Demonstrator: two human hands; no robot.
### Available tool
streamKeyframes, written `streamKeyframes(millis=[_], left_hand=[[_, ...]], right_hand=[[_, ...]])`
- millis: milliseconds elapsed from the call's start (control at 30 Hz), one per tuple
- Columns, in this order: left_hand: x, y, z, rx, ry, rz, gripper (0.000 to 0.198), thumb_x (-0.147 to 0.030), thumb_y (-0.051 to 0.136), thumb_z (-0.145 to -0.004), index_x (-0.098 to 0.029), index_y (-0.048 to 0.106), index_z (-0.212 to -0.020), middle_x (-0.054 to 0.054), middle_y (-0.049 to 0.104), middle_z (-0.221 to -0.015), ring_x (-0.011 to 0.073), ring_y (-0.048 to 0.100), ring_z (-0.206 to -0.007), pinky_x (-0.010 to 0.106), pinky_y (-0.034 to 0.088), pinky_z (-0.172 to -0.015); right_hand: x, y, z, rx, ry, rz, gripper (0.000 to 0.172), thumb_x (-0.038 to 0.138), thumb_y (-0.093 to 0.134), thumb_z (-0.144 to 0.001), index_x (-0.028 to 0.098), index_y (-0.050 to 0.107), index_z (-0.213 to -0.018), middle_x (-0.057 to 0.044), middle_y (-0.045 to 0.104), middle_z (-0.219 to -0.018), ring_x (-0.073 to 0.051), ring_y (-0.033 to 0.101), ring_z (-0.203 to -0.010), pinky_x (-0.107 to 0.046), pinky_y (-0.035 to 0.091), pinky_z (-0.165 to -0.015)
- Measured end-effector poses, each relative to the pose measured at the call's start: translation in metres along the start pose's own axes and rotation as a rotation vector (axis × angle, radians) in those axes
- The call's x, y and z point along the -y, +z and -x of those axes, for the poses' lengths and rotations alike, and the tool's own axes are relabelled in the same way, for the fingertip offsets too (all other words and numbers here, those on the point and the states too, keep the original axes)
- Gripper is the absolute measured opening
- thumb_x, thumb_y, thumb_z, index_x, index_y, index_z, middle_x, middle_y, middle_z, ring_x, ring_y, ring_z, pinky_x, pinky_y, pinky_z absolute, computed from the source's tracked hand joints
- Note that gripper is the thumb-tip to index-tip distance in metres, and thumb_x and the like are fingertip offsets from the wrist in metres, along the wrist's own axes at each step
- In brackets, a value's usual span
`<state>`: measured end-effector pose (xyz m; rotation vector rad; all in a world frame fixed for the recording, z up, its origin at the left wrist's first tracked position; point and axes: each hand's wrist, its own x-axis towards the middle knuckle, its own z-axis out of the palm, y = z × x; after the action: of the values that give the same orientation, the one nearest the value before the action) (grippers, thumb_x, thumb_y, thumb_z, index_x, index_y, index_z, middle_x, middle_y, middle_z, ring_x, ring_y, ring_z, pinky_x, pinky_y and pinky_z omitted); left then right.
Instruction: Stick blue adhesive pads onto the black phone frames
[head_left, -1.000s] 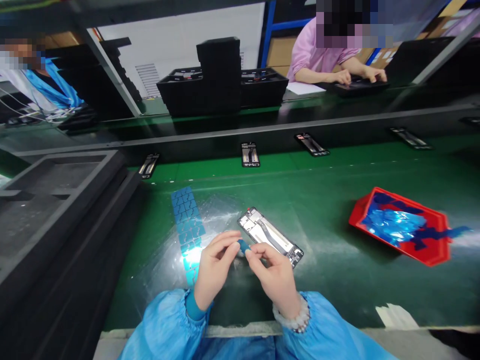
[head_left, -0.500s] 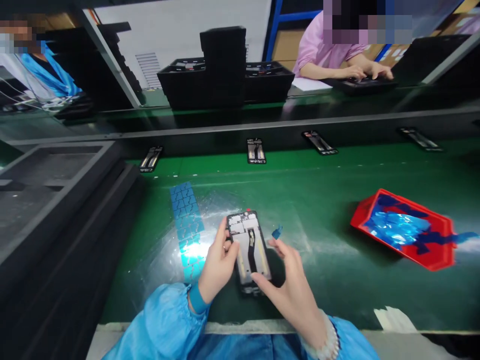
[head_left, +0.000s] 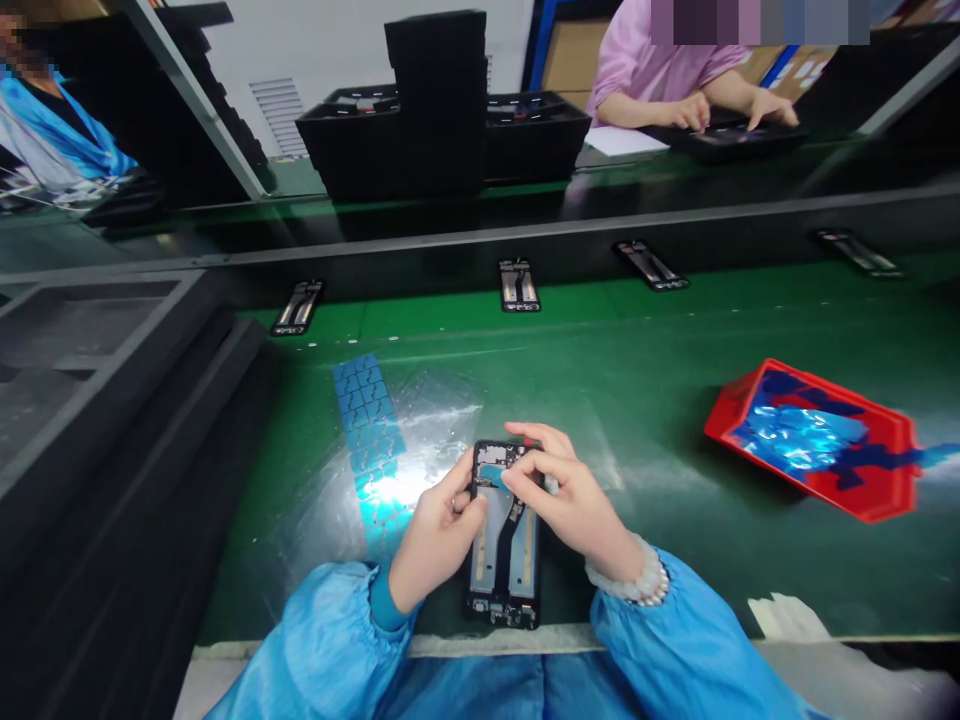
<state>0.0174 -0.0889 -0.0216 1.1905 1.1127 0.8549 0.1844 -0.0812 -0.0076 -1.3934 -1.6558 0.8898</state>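
Note:
An opened phone [head_left: 487, 545] with bare inner parts and a black flex cable lies low over the green bench in front of me. My left hand [head_left: 435, 540] grips its left edge, fingers and thumb closed on it. Above the phone's upper part, my right hand [head_left: 574, 500] pinches a small blue film sticker [head_left: 491, 475], which lies against the phone near its top. Whether the sticker is fully stuck down I cannot tell. Left of the phone, a sheet of blue stickers [head_left: 371, 430] rests on the bench.
A red bin [head_left: 885, 505] with crumpled blue film stands right. Black trays [head_left: 187, 345] are stacked left. Several opened phones, one in the middle [head_left: 519, 285], lie along the far ledge. Beyond it are black boxes [head_left: 439, 110] and a co-worker's hands [head_left: 765, 108] over a tray.
My right hand has moved left and up over the phone, bringing the blue sticker from beside it onto its upper part. My left hand still holds the phone, now a little nearer to me.

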Motion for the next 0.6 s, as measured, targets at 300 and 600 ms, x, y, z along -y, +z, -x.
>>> streamKeyframes(millis=[300,600], left_hand=[[0.0005,-0.0021,0.0007,0.047,0.025,-0.059,0.052,-0.020,0.054,-0.079,-0.019,0.049,-0.130,0.003,0.070,-0.083,0.0157,0.062,-0.075,0.028,0.053,-0.076],[-0.0041,-0.0013,0.0011,0.032,0.036,-0.028,0.050,-0.022,0.058,-0.077,-0.018,0.053,-0.127,0.005,0.070,-0.085,0.0194,0.063,-0.082,0.031,0.053,-0.079]], right_hand=[[0.0019,-0.0002,-0.0016,0.036,0.004,0.001,0.021,0.029,0.058,-0.078,0.021,0.060,-0.059,-0.007,0.059,-0.109,-0.025,0.044,-0.110,-0.043,0.039,-0.090],[0.0028,0.0002,-0.0017,0.034,-0.007,0.012,0.020,0.028,0.057,-0.079,0.021,0.060,-0.061,-0.007,0.059,-0.105,-0.023,0.047,-0.106,-0.040,0.041,-0.087]])
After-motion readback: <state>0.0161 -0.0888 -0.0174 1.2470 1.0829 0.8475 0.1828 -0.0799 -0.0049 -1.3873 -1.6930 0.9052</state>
